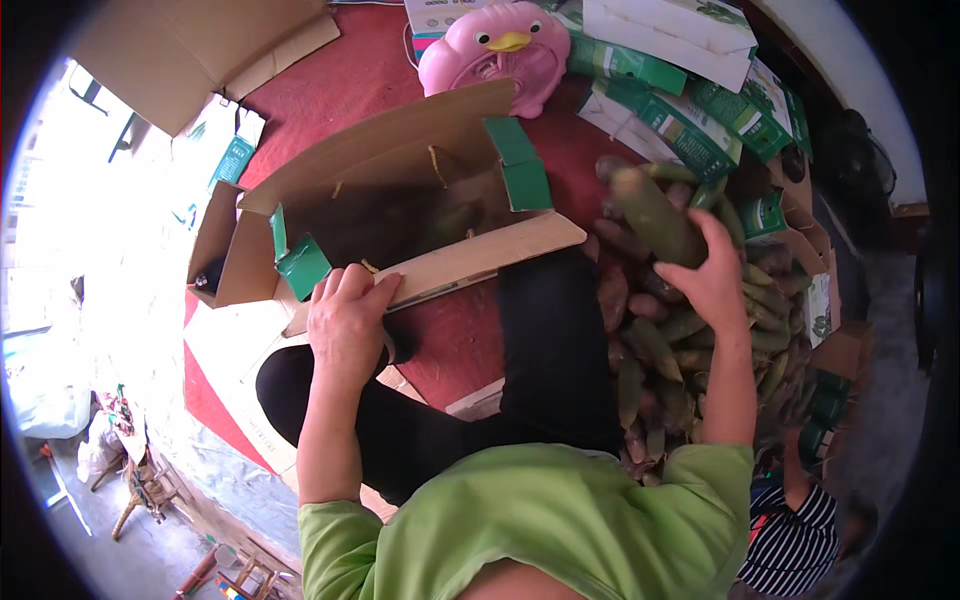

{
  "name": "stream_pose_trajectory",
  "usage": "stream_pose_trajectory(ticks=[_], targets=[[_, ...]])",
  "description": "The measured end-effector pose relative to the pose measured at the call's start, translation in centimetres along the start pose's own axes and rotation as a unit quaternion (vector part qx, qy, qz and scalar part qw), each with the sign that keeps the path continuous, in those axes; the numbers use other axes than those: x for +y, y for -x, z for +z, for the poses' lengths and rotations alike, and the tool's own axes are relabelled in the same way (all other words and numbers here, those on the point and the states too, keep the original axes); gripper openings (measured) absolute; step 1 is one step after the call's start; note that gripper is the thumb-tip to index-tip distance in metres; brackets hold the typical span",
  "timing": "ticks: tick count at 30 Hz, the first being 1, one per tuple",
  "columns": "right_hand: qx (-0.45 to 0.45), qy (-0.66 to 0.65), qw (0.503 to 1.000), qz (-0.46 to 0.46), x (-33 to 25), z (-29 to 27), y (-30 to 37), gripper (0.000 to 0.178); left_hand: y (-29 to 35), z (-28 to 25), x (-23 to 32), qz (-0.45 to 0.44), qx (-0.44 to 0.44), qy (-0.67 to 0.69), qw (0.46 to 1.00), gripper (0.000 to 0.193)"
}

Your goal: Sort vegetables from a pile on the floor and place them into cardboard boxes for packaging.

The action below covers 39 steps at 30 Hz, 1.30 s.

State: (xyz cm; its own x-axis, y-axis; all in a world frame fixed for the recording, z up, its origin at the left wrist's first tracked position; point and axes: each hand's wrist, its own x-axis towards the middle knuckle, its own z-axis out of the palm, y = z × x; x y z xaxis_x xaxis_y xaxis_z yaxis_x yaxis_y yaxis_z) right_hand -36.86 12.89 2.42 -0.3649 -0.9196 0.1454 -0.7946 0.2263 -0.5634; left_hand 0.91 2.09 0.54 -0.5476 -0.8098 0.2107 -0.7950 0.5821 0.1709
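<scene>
My left hand [350,315] grips the near flap of an open cardboard box [350,150], its fingers bent over the flap's edge. Inside the box it is dark, and a blurred greenish shape lies at the bottom. Rope handles and green end flaps show on the box. My right hand [712,275] is closed around a thick green radish [655,215], holding it tilted above a pile of similar radishes [690,350]. Some in the pile look green, others brownish or purplish. The held radish is slightly blurred.
A pink duck-faced plastic item [530,50] sits beyond the box. Green-and-white cartons [690,110] are heaped at the far right. A red mat [345,60] lies beneath the box. My black-trousered leg [550,340] is beside it. Another person in a striped top [795,535] is at lower right.
</scene>
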Motion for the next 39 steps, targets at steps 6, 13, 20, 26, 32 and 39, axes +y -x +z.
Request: stream_pose_trajectory(ticks=[6,13,20,26,32,39], targets=[[-0.050,0.110,0.936,-0.330,-14.9,2.2,-7.8,0.040,-0.3,-0.3,-0.2,0.014,0.012,0.013,1.000,0.024],[-0.290,0.310,0.844,-0.326,-21.8,16.5,-10.2,0.027,-0.5,-0.3,0.0,0.019,0.011,0.014,1.000,0.022],[-0.264,0.208,0.883,-0.327,-20.8,22.4,-9.7,0.051,-0.5,-0.3,0.0,0.029,0.008,0.008,1.000,0.020],[-0.214,-0.065,0.940,-0.259,-17.1,12.6,-10.5,0.054,-1.0,-0.3,0.4,0.031,0.010,-0.020,0.999,0.025],[-0.097,-0.177,0.977,-0.070,-2.0,3.1,-7.6,0.042,-1.0,0.2,0.2,0.007,0.016,-0.032,0.999,0.027],[-0.049,0.038,0.977,0.206,18.2,4.1,7.1,0.041,-1.2,0.9,0.2,0.023,0.020,-0.030,0.999,0.026]])
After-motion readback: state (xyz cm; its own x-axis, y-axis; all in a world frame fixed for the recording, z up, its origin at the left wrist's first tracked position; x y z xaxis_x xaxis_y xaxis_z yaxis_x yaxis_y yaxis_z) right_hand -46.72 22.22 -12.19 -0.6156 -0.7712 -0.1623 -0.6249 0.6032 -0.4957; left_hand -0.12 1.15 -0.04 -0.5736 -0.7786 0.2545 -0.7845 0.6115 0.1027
